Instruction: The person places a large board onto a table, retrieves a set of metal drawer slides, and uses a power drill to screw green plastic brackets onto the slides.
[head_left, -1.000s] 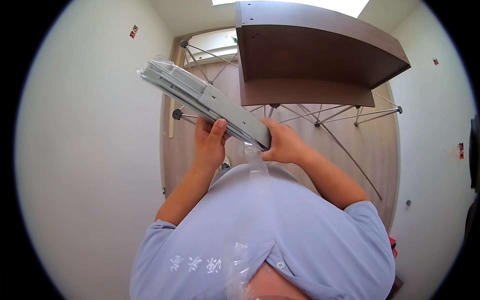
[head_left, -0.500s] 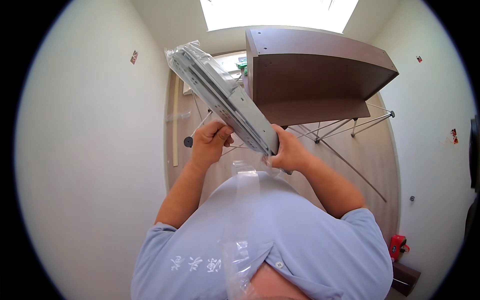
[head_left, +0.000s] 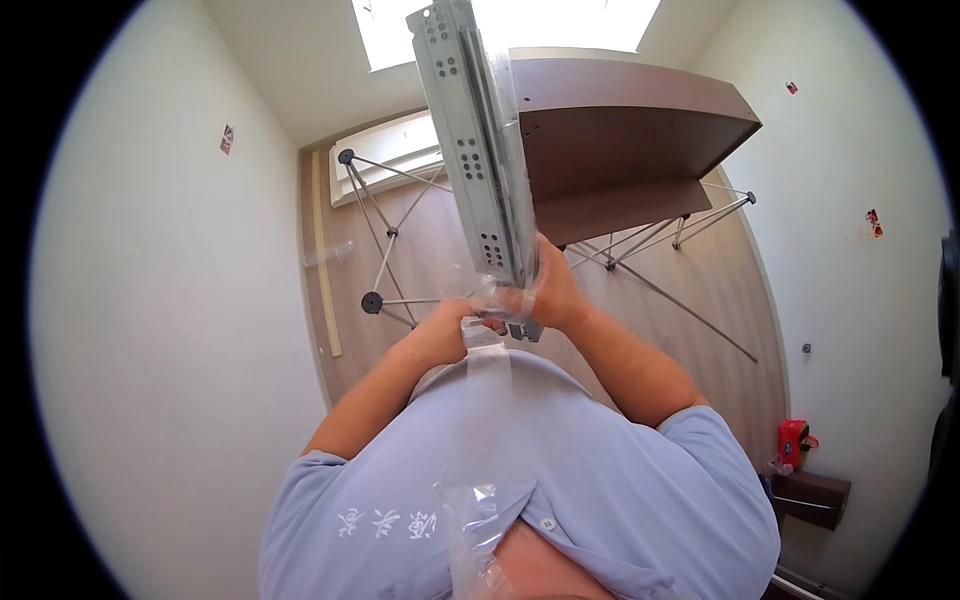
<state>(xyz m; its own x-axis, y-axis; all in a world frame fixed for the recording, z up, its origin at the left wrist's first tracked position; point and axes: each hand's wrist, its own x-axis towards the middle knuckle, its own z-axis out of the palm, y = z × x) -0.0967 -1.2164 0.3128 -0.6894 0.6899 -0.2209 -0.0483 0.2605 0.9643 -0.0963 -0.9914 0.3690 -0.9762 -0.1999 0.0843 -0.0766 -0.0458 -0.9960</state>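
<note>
A bundle of grey metal drawer slides [head_left: 470,160] with round holes stands nearly upright in front of me, partly wrapped in clear plastic. My right hand [head_left: 558,292] grips the bundle near its lower end, fingers around its right side. My left hand [head_left: 445,332] is closed at the lower end, pinching the plastic wrap [head_left: 487,330]. Some of its fingertips are hidden behind the film. A long strip of this clear plastic hangs down over my shirt.
A brown cabinet piece [head_left: 620,150] rests on a folding metal frame [head_left: 610,262] ahead. Another part of the frame [head_left: 392,233] stands at left. White boards [head_left: 385,145] lie at the back by the window. A red tool or case [head_left: 793,443] and a brown block [head_left: 812,498] sit lower right.
The drawer slides have swung from leaning left to nearly upright, turning their holed face toward me. My left hand has moved right and down onto the plastic at the lower end.
</note>
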